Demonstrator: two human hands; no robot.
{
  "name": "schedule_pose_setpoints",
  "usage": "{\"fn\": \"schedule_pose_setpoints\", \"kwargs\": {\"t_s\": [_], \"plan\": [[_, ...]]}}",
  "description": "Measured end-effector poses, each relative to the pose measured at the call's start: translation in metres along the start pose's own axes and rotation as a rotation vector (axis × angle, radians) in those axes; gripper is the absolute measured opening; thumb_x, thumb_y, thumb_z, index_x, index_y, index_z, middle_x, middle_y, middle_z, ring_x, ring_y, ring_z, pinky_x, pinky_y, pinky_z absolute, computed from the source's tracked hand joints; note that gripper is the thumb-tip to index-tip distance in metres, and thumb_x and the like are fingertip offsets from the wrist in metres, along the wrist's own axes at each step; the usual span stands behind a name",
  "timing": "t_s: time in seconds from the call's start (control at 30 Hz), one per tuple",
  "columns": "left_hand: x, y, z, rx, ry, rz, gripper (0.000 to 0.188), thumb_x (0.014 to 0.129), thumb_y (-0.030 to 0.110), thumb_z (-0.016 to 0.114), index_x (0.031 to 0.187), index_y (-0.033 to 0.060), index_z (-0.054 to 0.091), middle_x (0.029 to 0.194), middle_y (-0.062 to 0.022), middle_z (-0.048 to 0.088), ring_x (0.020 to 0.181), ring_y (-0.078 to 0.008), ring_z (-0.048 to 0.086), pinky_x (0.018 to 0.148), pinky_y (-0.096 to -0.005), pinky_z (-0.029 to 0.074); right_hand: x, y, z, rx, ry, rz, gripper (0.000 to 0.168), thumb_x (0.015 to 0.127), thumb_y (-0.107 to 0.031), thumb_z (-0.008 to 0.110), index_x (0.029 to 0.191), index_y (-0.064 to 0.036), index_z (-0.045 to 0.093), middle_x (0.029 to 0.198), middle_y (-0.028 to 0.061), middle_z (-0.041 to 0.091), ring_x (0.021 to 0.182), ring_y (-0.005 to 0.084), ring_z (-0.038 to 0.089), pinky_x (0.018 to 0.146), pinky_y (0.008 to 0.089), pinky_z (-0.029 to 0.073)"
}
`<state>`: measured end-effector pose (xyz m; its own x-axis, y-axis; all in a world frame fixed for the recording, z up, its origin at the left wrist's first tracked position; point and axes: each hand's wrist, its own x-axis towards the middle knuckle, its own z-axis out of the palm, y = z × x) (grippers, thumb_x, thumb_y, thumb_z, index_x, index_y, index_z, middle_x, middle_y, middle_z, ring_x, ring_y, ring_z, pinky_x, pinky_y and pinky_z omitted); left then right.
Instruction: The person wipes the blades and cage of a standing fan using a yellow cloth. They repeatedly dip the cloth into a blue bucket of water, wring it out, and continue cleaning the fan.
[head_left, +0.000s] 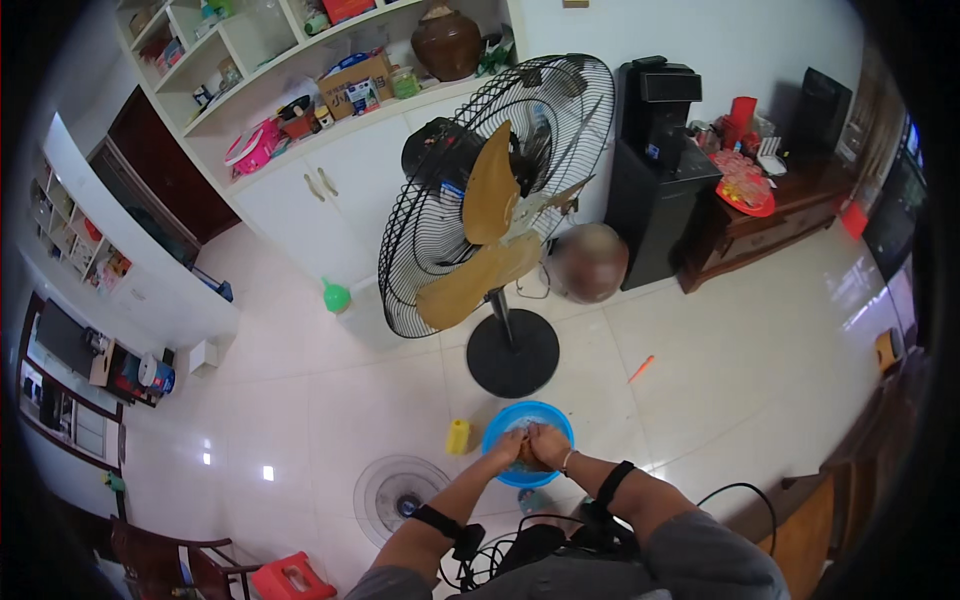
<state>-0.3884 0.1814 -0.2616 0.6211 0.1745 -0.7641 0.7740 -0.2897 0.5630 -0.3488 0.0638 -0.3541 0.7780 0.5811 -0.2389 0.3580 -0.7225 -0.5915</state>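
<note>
A round blue plastic basin (528, 409) stands on the tiled floor before me, with what looks like sudsy water in it. My left hand (507, 447) and my right hand (552, 444) are both inside it, close together. Between them they grip a wet brownish cloth (529, 454), partly covered by my fingers. To the left of the basin a small yellow bottle (457, 437) is on the floor. Just beyond the basin stands a pedestal fan (513, 352). Its front is uncovered, and its tan blades (491, 187) are exposed before the black wire guard.
A round fan grille (382, 495) lies on the floor at left. A thin orange tool (642, 368) lies to the right. Cables (491, 559) hang near my lap. A red plastic stool (292, 577), a brown ball-shaped object (590, 266) and a black water dispenser (656, 217) stand around.
</note>
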Motion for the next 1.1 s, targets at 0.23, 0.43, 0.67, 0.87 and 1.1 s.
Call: {"fn": "schedule_pose_setpoints", "kwargs": {"t_s": [0.23, 0.43, 0.67, 0.87, 1.1], "plan": [[0.012, -0.028, -0.01, -0.477, 0.216, 0.127, 0.034, 0.092, 0.032, 0.039, 0.109, 0.0074, 0.055, 0.099, -0.0093, 0.059, 0.083, -0.0232, 0.059, 0.061, -0.0346, 0.052, 0.01, 0.033, -0.015, 0.361, -0.115, -0.084, 0.042, 0.094, -0.03, 0.028, 0.091, 0.001, 0.057, 0.082, 0.024, 0.06, 0.079, 0.0393, 0.058, 0.073, 0.045, 0.046], [0.03, -0.014, 0.002, -0.864, 0.349, 0.298, 0.028, 0.091, 0.026, 0.046, 0.102, 0.0029, 0.057, 0.09, -0.0066, 0.059, 0.079, -0.0178, 0.057, 0.065, -0.0307, 0.049, 0.013, 0.044, -0.088, 0.409, -0.177, 0.082, 0.05, 0.09, -0.042, 0.035, 0.09, 0.0, 0.062, 0.081, 0.0194, 0.063, 0.076, 0.0298, 0.061, 0.07, 0.0361, 0.049], [-0.012, 0.151, 0.093, 0.153, 0.499, 0.661, 0.023, 0.087, 0.014, 0.046, 0.103, 0.0021, 0.058, 0.09, -0.0128, 0.061, 0.081, -0.0269, 0.058, 0.074, -0.0352, 0.046, 0.01, 0.101, -0.178, 1.219, -0.339, 0.097, 0.026, 0.083, -0.02, 0.056, 0.103, -0.004, 0.055, 0.099, 0.0131, 0.06, 0.086, 0.027, 0.06, 0.081, 0.0379, 0.047], [-0.018, 0.273, 0.204, 0.338, 0.374, 1.038, 0.035, 0.074, 0.003, 0.049, 0.108, 0.0048, 0.058, 0.092, -0.0163, 0.059, 0.089, -0.0343, 0.055, 0.08, -0.0407, 0.043, -0.016, 0.23, -0.218, 1.229, -0.415, -0.496, 0.032, 0.084, -0.017, 0.055, 0.114, -0.006, 0.049, 0.107, 0.0089, 0.058, 0.1, 0.0228, 0.056, 0.092, 0.0361, 0.042], [0.013, 0.35, 0.229, 0.053, 0.593, 0.976, 0.027, 0.078, 0.0, 0.051, 0.104, 0.0029, 0.055, 0.091, -0.0122, 0.059, 0.081, -0.0234, 0.058, 0.071, -0.0305, 0.046, 0.033, 0.24, -0.353, 1.994, -0.701, 0.198, 0.027, 0.088, -0.021, 0.054, 0.113, -0.014, 0.049, 0.099, 0.0054, 0.058, 0.088, 0.0193, 0.056, 0.079, 0.0305, 0.045]]}}
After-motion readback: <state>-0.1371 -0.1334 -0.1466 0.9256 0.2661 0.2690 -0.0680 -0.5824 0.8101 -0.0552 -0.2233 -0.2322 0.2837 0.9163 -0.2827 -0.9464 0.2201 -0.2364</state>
